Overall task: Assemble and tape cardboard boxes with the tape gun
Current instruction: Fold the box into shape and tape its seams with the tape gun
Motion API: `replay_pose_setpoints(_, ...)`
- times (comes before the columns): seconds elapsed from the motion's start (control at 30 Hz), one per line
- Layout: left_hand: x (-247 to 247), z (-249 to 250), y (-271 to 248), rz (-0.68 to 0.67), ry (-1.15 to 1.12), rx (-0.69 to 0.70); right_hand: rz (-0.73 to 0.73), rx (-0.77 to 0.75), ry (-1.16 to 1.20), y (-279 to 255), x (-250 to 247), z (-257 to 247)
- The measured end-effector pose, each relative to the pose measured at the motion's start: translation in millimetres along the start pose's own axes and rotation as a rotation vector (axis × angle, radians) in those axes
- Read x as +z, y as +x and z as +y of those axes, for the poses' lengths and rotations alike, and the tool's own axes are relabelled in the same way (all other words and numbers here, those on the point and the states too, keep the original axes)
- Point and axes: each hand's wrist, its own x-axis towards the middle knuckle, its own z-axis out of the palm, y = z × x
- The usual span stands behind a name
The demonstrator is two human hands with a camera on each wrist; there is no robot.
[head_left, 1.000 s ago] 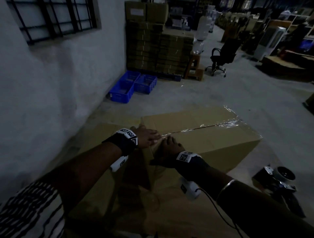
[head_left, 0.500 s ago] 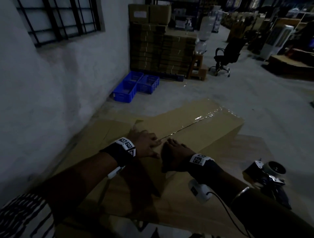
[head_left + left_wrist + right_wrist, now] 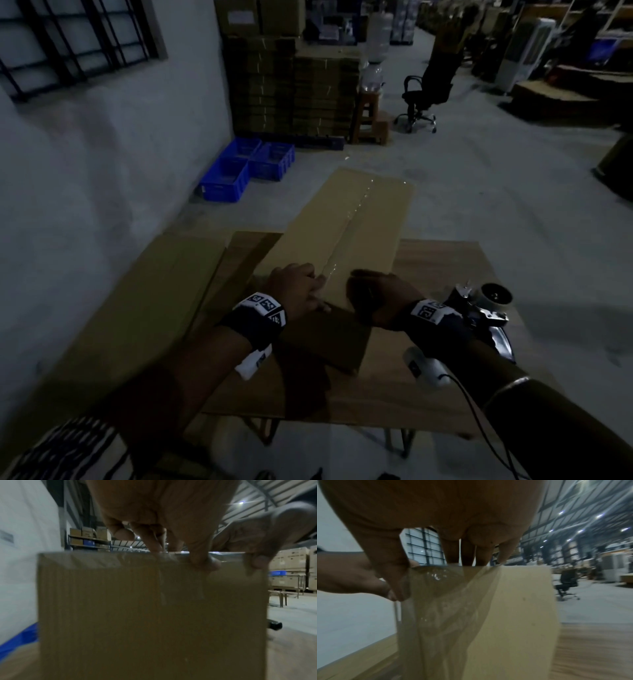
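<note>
A long brown cardboard box [image 3: 346, 219] lies on the wooden table [image 3: 445, 267] and points away from me. Clear tape [image 3: 356, 212] runs along its top seam. My left hand [image 3: 294, 291] rests on the near end of the top, left of the seam; its thumb [image 3: 205, 562] presses over the edge onto the end face [image 3: 137, 615]. My right hand [image 3: 380, 298] lies just right of the seam, fingers on top and thumb [image 3: 393, 574] pressing the crinkled tape tail [image 3: 440, 601] down the end face. The tape gun [image 3: 479, 305] lies on the table beside my right wrist.
Flat cardboard sheets [image 3: 154, 308] lie left of the box, against a white wall. Beyond are blue crates [image 3: 246, 168], a tall stack of flattened cartons [image 3: 291, 85], a stool and an office chair [image 3: 428, 92] on the concrete floor.
The box has swung round from lying across the table to pointing away from me. Both hands stayed on its near end, now a little further apart.
</note>
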Motion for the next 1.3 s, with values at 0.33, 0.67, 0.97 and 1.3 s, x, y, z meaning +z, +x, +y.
replay_pose_setpoints(0.33, -6, 57, 49, 0.006, -0.095, -0.157, 0.283, 0.364, 0.239, -27, 35, 79)
replay_pose_setpoints(0.67, -3, 60, 53, 0.017, -0.123, -0.198, 0.535, 0.355, 0.606, -39, 62, 79)
replay_pose_setpoints(0.97, -1, 64, 50, 0.030, -0.112, -0.194, 0.641, 0.475, 1.030, -35, 66, 80)
replay_pose_setpoints(1.3, 2, 63, 50, 0.054, -0.131, -0.194, 0.605, 0.463, 1.012, -37, 62, 80)
